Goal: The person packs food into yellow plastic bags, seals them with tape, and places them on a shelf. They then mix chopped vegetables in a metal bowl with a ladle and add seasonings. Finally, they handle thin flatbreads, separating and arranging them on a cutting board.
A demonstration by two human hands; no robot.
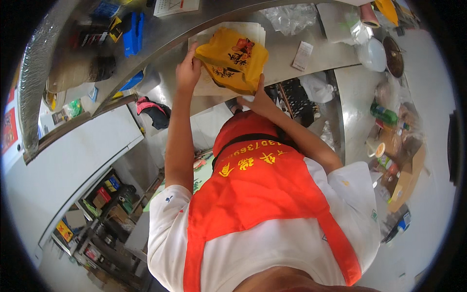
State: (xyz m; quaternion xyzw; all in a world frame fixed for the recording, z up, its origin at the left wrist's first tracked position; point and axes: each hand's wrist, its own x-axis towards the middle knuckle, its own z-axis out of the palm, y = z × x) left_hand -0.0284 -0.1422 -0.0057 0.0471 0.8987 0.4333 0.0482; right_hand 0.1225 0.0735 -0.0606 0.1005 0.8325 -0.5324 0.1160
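Note:
Both my hands are on a yellow plastic bag (233, 60) printed with dark characters and a red picture. My left hand (188, 70) pinches its left upper edge, with the thumb on top. At the bag's lower right corner is my right hand (259, 98), its fingers at the edge and partly hidden by the bag. The bag looks flat and somewhat crumpled. Beneath it lies a stack of pale paper sheets (259, 32) on the stainless steel counter (279, 67). A printed paper slip (302, 56) rests on the counter to the right.
A raised steel shelf (160, 43) crosses the upper left, bearing a blue plastic holder (133, 34). Clear plastic bags (290, 18) lie at the back. On the right-hand counter are a green bottle (384, 114) and a cardboard box (408, 179). A white cabinet (84, 149) stands left.

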